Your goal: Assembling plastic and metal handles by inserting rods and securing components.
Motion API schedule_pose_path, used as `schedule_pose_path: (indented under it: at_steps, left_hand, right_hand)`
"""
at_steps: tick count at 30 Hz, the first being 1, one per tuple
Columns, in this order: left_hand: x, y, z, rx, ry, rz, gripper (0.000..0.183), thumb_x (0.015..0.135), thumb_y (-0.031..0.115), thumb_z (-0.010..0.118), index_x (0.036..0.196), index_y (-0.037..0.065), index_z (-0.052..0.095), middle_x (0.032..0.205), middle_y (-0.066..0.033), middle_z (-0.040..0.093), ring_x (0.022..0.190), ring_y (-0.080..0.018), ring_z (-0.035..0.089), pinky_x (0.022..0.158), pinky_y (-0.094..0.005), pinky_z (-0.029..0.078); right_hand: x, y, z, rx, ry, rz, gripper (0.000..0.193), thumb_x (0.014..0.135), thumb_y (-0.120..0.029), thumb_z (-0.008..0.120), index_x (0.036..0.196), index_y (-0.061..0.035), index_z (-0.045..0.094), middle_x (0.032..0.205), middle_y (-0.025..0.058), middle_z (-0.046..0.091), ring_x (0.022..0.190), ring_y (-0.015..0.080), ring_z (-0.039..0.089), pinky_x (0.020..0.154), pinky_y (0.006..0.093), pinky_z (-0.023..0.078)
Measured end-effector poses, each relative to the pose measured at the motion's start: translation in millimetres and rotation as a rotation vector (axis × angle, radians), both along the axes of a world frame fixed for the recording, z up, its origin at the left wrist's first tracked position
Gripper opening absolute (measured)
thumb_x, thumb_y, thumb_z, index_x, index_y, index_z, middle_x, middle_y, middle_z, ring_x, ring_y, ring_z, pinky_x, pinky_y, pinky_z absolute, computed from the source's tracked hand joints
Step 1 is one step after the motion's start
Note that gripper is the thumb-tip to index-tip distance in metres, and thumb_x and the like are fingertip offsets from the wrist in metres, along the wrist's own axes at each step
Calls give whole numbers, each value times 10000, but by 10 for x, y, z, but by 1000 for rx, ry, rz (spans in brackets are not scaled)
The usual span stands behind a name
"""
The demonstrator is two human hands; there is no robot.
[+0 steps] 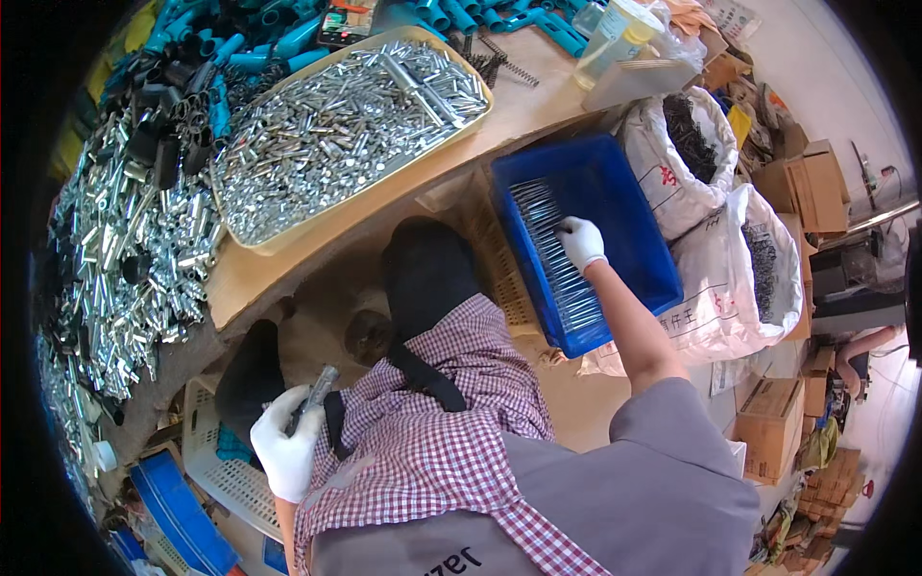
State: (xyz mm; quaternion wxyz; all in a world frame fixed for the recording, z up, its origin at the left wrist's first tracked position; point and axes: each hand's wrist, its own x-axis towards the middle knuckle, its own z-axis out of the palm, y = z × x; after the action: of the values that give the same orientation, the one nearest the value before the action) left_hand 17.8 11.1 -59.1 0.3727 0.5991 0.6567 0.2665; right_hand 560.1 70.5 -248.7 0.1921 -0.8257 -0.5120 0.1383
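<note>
The left hand (286, 444), in a white glove, is closed around a short metal tube (315, 392) near the person's lap; the lower end of the tube is hidden inside the fist. The right hand (580, 241), also gloved, reaches into a blue plastic crate (629, 216) and rests with curled fingers on a row of thin metal rods (557, 259); if it pinches one rod I cannot tell. Beside the crate stand white sacks (744, 269) with dark small parts, hard to make out. On the wooden table (519, 110) lies a tan tray (346, 130) full of shiny metal tubes. A checked apron (451, 422) covers the knees.
</note>
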Motion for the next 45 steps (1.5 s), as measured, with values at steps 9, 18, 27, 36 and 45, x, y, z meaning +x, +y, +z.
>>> schedule_pose_path:
  at_steps: [9, 18, 27, 36, 45]
  left_hand:
    - [207, -3, -12, -78, -49, 53, 295, 772, 44, 679, 1042, -73, 693, 894, -86, 703, 773, -120, 610, 734, -253, 491]
    - [263, 11, -18, 3, -46, 30, 288, 766, 52, 684, 1032, -56, 703, 916, -128, 722, 801, -164, 651, 768, -283, 509]
    - [155, 58, 38, 66, -56, -46, 302, 782, 140, 748, 1028, -33, 718, 928, -171, 730, 817, -217, 706, 780, -304, 537]
    - [-150, -22, -20, 14, -88, -42, 448, 777, 159, 734, 1171, -41, 657, 1037, -148, 701, 878, -205, 670, 810, -310, 518]
    - [-344, -192, 179, 229, -230, 203, 540, 786, 216, 749, 1238, -48, 618, 1096, -125, 683, 948, -181, 642, 882, -301, 505]
  right_hand:
    - [-99, 375, -340, 11, -328, 233, 200, 781, -102, 625, 964, -103, 705, 991, 140, 675, 979, 356, 634, 843, 458, 531]
    - [-232, 606, -321, -151, -535, 366, 160, 813, -86, 586, 948, -86, 672, 981, 148, 675, 985, 341, 646, 823, 448, 539]
    - [98, 647, -484, -348, -521, 325, 255, 917, -113, 475, 935, -67, 725, 1000, 202, 718, 916, 384, 701, 791, 497, 558]
    - [-1626, 219, 1704, 228, 1135, 32, 334, 873, -69, 603, 1184, 26, 524, 988, 166, 649, 755, 212, 664, 689, 362, 605]
    - [-3689, -171, 1809, -342, 1881, 535, 385, 899, -126, 694, 1201, 59, 543, 1165, 243, 647, 1029, 314, 690, 849, 403, 601]
